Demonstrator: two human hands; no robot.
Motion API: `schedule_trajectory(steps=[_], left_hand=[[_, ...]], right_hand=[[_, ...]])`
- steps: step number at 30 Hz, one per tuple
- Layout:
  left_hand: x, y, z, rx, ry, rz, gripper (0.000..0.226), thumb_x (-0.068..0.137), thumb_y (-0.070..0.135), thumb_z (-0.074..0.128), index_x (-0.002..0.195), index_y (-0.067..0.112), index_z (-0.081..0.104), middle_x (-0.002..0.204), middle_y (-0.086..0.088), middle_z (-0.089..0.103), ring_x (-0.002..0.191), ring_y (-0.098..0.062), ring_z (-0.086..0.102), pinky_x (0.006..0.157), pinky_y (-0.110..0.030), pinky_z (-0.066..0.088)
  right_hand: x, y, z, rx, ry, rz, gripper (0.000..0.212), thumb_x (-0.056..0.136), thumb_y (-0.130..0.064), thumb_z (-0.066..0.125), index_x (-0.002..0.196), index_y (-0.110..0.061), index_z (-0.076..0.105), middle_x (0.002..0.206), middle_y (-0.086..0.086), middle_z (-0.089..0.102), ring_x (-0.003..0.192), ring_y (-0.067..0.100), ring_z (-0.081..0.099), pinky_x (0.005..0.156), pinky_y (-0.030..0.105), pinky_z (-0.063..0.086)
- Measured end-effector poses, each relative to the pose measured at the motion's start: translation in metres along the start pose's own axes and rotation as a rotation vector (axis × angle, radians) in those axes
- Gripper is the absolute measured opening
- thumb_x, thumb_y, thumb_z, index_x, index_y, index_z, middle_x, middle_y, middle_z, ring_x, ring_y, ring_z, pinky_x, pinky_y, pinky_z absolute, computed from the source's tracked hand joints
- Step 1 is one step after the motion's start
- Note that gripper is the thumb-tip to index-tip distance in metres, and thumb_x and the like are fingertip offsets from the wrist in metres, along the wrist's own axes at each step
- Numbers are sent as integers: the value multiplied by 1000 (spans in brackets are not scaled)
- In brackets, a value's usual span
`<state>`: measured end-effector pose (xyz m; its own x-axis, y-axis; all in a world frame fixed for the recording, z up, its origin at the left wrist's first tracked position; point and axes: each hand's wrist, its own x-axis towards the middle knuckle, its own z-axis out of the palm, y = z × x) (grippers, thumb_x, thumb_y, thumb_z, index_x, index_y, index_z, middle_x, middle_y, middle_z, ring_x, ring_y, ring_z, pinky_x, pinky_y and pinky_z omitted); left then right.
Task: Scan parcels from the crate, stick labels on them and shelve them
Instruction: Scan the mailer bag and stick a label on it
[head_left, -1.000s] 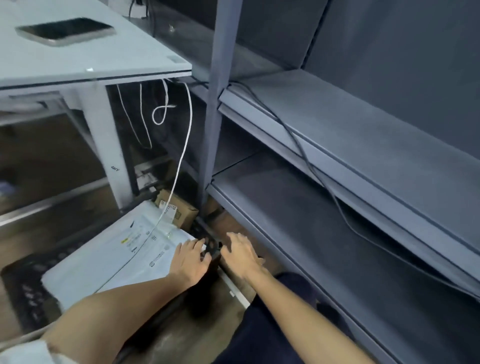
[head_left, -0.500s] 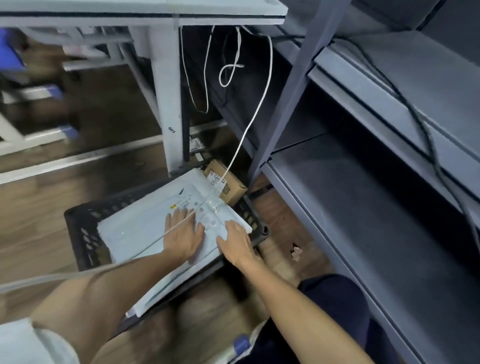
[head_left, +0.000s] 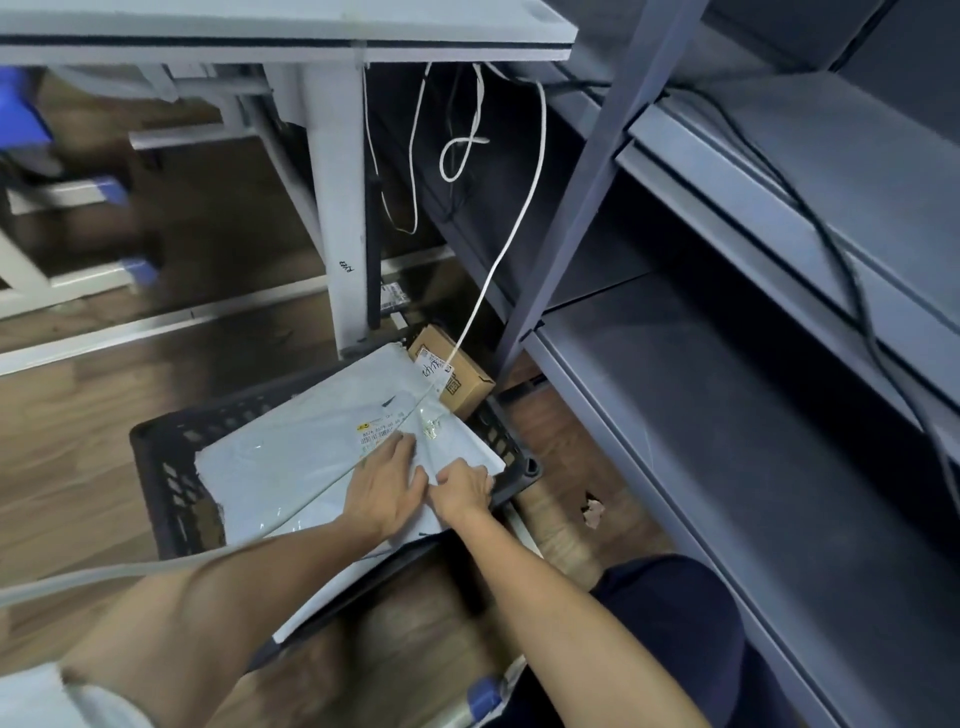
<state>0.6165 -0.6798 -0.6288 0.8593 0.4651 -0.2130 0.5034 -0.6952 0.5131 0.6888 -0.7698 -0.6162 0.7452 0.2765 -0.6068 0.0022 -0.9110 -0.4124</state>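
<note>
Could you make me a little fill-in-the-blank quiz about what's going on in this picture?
1. Both hands rest on a pale grey ____ parcel.
2. The parcels lie in a black plastic ____.
3. At the crate's far corner sits a small brown ____ box.
4. The left hand lies flat; the right hand ____ the mailer's edge.

Missing words: mailer; crate; cardboard; pinches

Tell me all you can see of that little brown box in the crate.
The brown box looks like plain cardboard, small and squat. It sits tilted at the far corner of the black crate, partly tucked beside the big grey mailing bag. A white label with dark print covers part of its top, and a white cord hangs down across it. Neither hand touches it.
</note>
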Motion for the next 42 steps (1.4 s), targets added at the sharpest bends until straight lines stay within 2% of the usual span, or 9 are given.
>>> schedule_trajectory(steps=[5, 8, 11, 17, 24, 30, 35, 39, 42], left_hand=[[-4, 9, 6, -81, -2, -23, 52, 98, 31, 39, 146, 12, 33, 154, -6, 29, 142, -21, 27, 113, -37, 30], [-7, 10, 4, -83, 12, -10, 52, 98, 32, 40, 144, 9, 35, 152, -9, 33, 139, -24, 31, 111, -36, 31], [-12, 12, 2, -19, 31, -30, 61, 92, 42, 30, 142, 7, 37, 149, -12, 37, 135, -28, 37, 112, -37, 27], [-14, 25, 12, -59, 26, -141, 62, 96, 44, 37, 145, 7, 29, 150, -13, 31, 139, -29, 27, 115, -46, 20], [-15, 70, 17, -473, 6, -367, 96, 86, 60, 55, 150, 1, 15, 156, -16, 22, 144, -31, 22, 117, -43, 20], [-13, 104, 29, -842, -70, -517, 108, 63, 69, 72, 140, 7, 28, 138, -12, 45, 127, -32, 44, 109, -48, 34], [-5, 118, 26, -976, -179, -483, 76, 66, 58, 77, 119, 7, 57, 114, -9, 64, 102, -30, 61, 96, -44, 47], [11, 105, 18, -1136, -253, -440, 75, 56, 50, 87, 115, 10, 62, 111, -10, 69, 96, -29, 67, 91, -46, 52], [7, 117, -6, -1233, -235, -360, 41, 78, 23, 78, 112, 7, 61, 111, -13, 69, 91, -28, 68, 83, -44, 55]], right_hand=[[-7, 8, 4, 213, -47, 65, 46, 88, -23, 62, 124, 1, 47, 126, 18, 55, 119, 33, 53, 90, 32, 46], [-6, 19, -4, 322, -88, 34, 28, 84, -16, 63, 110, -4, 62, 109, 12, 66, 104, 30, 62, 82, 35, 53], [-13, 34, -29, 411, -84, 28, 36, 85, -1, 49, 118, -9, 60, 119, 9, 64, 107, 29, 60, 92, 39, 52], [-32, 72, -83, 529, -15, 41, 33, 88, 6, 45, 114, -10, 57, 113, 5, 63, 98, 20, 60, 74, 26, 51], [-56, 113, -139, 610, 35, 26, 37, 87, 8, 45, 105, -21, 61, 109, 4, 68, 99, 23, 65, 88, 37, 54], [-70, 142, -174, 781, 4, -4, 43, 90, 13, 43, 124, -11, 56, 118, 9, 64, 107, 29, 61, 88, 38, 51], [-81, 152, -194, 693, 33, -8, 45, 86, 11, 50, 124, -12, 59, 122, 7, 64, 112, 27, 61, 102, 46, 45], [-94, 143, -211, 598, 62, -9, 47, 72, 3, 55, 113, -17, 67, 113, 2, 69, 104, 23, 65, 95, 44, 51], [-105, 126, -217, 375, 71, -26, 40, 77, -2, 51, 113, -12, 67, 111, 2, 68, 102, 21, 64, 89, 35, 53]])
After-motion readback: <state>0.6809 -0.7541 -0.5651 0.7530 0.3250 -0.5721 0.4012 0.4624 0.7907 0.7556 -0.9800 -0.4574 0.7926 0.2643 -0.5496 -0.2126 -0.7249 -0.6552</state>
